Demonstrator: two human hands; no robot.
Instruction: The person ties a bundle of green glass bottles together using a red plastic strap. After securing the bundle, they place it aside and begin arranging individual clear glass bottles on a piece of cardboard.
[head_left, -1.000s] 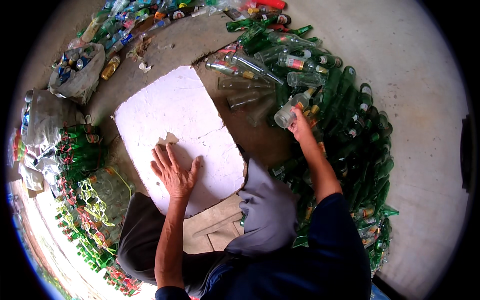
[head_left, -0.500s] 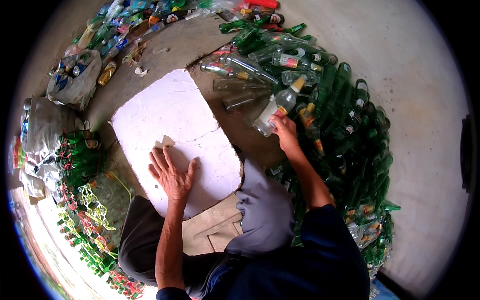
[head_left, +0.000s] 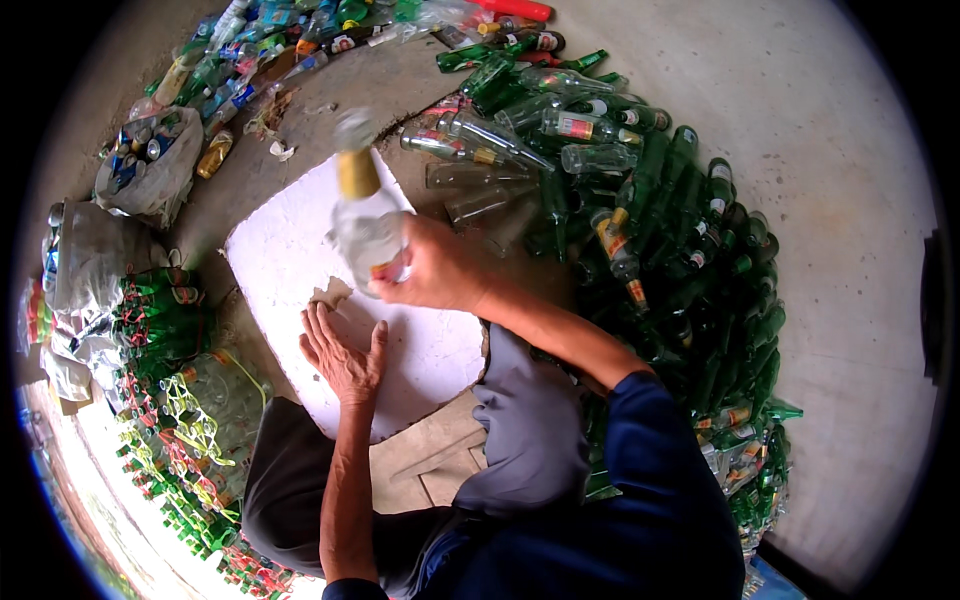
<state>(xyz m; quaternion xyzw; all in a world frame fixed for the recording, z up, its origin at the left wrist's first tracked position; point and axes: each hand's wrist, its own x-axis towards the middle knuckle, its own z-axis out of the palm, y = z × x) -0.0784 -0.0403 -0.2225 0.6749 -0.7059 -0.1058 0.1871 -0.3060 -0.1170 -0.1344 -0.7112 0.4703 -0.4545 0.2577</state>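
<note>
My right hand (head_left: 440,268) is wrapped round the body of a clear glass bottle (head_left: 368,225) with a gold band at its neck and a red and yellow label. The bottle is upraised over the white board (head_left: 290,225), slightly blurred, its neck pointing away from me. My left hand (head_left: 345,355) rests flat on the board, fingers spread, beside a chipped brown patch (head_left: 332,292). The board has a worn, cracked edge and lies in front of my knees.
A large heap of green and clear glass bottles (head_left: 660,220) spreads along my right. Bundles of tied green bottles (head_left: 160,310) stand at the left. Farther off are a bag of cans (head_left: 150,165), loose plastic bottles (head_left: 240,50) and a red cylinder (head_left: 515,9).
My right hand has swung left from beside the heap, carrying the clear bottle over the board. The left hand stays on the board, nearly unmoved.
</note>
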